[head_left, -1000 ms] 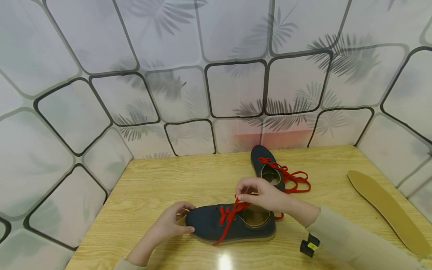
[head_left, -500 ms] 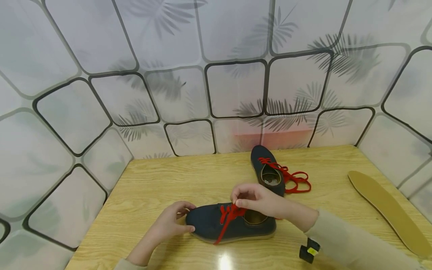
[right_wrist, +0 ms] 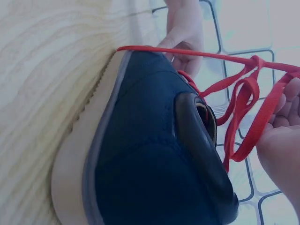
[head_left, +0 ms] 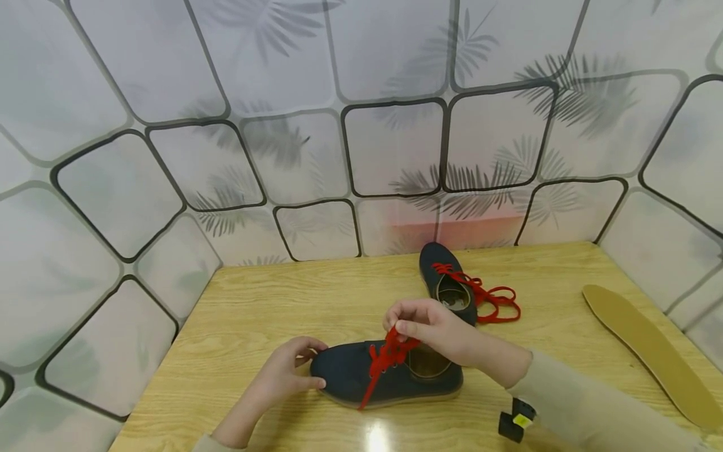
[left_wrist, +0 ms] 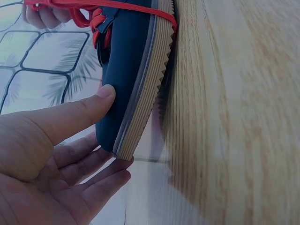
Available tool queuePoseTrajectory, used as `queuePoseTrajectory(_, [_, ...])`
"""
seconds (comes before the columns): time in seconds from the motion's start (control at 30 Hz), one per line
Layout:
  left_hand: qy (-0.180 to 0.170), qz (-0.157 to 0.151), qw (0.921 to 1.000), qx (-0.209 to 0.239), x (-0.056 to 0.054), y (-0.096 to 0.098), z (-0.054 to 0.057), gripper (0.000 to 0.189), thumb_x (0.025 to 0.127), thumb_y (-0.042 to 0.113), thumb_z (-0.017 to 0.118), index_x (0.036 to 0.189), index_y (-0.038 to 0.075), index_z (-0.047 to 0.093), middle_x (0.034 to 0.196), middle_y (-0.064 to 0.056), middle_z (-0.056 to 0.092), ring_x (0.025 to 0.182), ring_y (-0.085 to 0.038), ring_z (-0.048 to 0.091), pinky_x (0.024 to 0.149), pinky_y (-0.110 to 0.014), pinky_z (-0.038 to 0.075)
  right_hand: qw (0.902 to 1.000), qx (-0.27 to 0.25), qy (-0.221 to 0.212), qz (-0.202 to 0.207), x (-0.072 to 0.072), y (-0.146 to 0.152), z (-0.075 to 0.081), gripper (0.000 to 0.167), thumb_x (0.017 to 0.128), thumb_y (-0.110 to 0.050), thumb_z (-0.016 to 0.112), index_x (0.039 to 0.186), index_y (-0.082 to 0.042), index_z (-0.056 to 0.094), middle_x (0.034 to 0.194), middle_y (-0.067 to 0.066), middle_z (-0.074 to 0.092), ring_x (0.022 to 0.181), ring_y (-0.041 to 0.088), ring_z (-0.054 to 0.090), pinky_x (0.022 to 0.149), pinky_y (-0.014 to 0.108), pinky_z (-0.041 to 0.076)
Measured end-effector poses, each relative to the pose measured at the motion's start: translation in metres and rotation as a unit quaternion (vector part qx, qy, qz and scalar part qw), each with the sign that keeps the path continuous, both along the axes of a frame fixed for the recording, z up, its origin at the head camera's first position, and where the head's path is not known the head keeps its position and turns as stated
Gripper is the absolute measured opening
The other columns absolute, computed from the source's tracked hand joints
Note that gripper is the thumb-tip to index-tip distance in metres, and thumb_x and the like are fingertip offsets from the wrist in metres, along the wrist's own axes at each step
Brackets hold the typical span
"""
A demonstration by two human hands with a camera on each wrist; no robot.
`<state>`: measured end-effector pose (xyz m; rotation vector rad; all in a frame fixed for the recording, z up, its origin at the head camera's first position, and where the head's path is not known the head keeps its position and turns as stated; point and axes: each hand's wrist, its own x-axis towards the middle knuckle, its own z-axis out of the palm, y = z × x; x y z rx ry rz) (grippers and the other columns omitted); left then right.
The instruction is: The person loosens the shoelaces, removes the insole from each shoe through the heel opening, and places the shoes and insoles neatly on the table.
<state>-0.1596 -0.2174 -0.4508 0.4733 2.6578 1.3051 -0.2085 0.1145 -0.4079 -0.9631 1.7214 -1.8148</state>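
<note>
A navy shoe (head_left: 341,373) lies sole down on the table, toe to the left. My left hand (head_left: 282,373) holds its toe, thumb on the near side and fingers round the front and far side; the thumb (left_wrist: 105,93) presses the upper in the left wrist view. Above the shoe's opening, my right hand (head_left: 432,329) pinches the red shoelace (head_left: 390,358), drawn up off the eyelets. In the right wrist view the lace (right_wrist: 248,93) hangs in loops below the fingers, and one length runs across to the sole's edge. The right hand hides part of the opening.
A second navy shoe (head_left: 437,256) with loose red laces (head_left: 497,304) stands behind the right hand. A tan insole (head_left: 644,345) lies at the table's right side. A patterned wall backs the wooden table (head_left: 271,295). A small black device (head_left: 515,420) sits by the right sleeve.
My right hand has shifted left, dipping toward the shoe and then rising slightly with the shoelace. More lace is bunched over the eyelets. My left hand and the shoe stay put.
</note>
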Motion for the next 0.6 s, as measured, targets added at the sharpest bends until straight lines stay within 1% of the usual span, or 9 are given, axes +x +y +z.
queuePoseTrajectory(0.07, [0.000,-0.001,1.0000,0.002,0.000,0.000,0.000,0.053,0.079,0.001,0.092,0.126,-0.001,0.069,0.130,-0.019,0.068,0.117,-0.035,0.067,0.106,-0.044,0.060,0.9994,-0.032,-0.013,0.002,-0.001,0.001,-0.001,0.011,0.111,-0.016,0.057,0.106,-0.015,0.067,0.107,-0.006,0.064,0.094,0.006,0.059,0.086,0.017,0.055])
queuePoseTrajectory(0.17, [-0.001,-0.004,1.0000,0.003,0.000,0.000,0.000,0.053,0.080,0.001,0.092,0.127,-0.001,0.069,0.131,-0.019,0.068,0.117,-0.035,0.067,0.106,-0.044,0.060,0.9965,-0.078,-0.027,0.007,-0.002,0.002,-0.001,0.012,0.111,-0.013,0.056,0.107,-0.017,0.067,0.105,-0.007,0.063,0.092,0.006,0.056,0.084,0.016,0.054])
queuePoseTrajectory(0.23, [0.000,-0.004,1.0000,0.003,0.000,0.000,0.001,0.053,0.080,0.002,0.092,0.127,-0.001,0.068,0.131,-0.020,0.068,0.118,-0.036,0.067,0.106,-0.044,0.060,0.9957,-0.088,-0.030,-0.006,-0.004,0.003,0.001,0.012,0.111,-0.015,0.057,0.109,-0.018,0.068,0.106,-0.007,0.064,0.093,0.005,0.057,0.083,0.015,0.054])
queuePoseTrajectory(0.3, [0.002,-0.005,1.0000,0.001,0.000,0.000,0.000,0.053,0.081,0.002,0.091,0.128,-0.001,0.068,0.132,-0.020,0.068,0.119,-0.037,0.067,0.106,-0.044,0.059,0.9963,-0.075,-0.026,-0.032,-0.007,0.006,0.002,0.012,0.111,-0.014,0.058,0.108,-0.019,0.068,0.105,-0.008,0.065,0.091,0.005,0.058,0.083,0.015,0.055])
queuePoseTrajectory(0.4, [0.005,-0.004,1.0000,-0.007,0.000,-0.001,0.000,0.052,0.082,0.003,0.091,0.128,-0.001,0.068,0.133,-0.020,0.067,0.121,-0.040,0.067,0.107,-0.046,0.058,0.9963,-0.049,-0.017,-0.068,-0.011,0.010,0.005,0.019,0.110,-0.008,0.055,0.106,-0.021,0.069,0.105,-0.009,0.066,0.091,0.005,0.060,0.082,0.016,0.057])
queuePoseTrajectory(0.5, [0.005,-0.003,0.9999,-0.013,-0.001,-0.002,-0.002,0.052,0.083,0.004,0.090,0.130,0.001,0.068,0.134,-0.020,0.067,0.123,-0.042,0.066,0.109,-0.048,0.057,0.9960,-0.028,-0.011,-0.084,-0.016,0.015,0.005,0.029,0.108,-0.003,0.049,0.106,-0.020,0.072,0.106,-0.009,0.068,0.093,0.007,0.061,0.082,0.019,0.058])
queuePoseTrajectory(0.57, [0.005,-0.002,0.9999,-0.016,-0.001,-0.002,-0.002,0.052,0.084,0.004,0.090,0.130,0.001,0.068,0.135,-0.020,0.067,0.123,-0.042,0.066,0.110,-0.049,0.056,0.9952,0.003,0.020,-0.096,-0.018,0.018,0.007,0.027,0.108,-0.004,0.050,0.108,-0.013,0.075,0.107,-0.011,0.071,0.096,0.008,0.062,0.083,0.021,0.058])
queuePoseTrajectory(0.6, [0.005,-0.003,0.9998,-0.017,-0.001,-0.002,-0.002,0.052,0.084,0.005,0.089,0.131,0.001,0.067,0.135,-0.020,0.066,0.123,-0.042,0.066,0.110,-0.049,0.056,0.9938,0.024,0.038,-0.102,-0.018,0.018,0.007,0.024,0.108,-0.005,0.053,0.108,-0.009,0.076,0.108,-0.007,0.073,0.096,0.007,0.064,0.082,0.021,0.058])
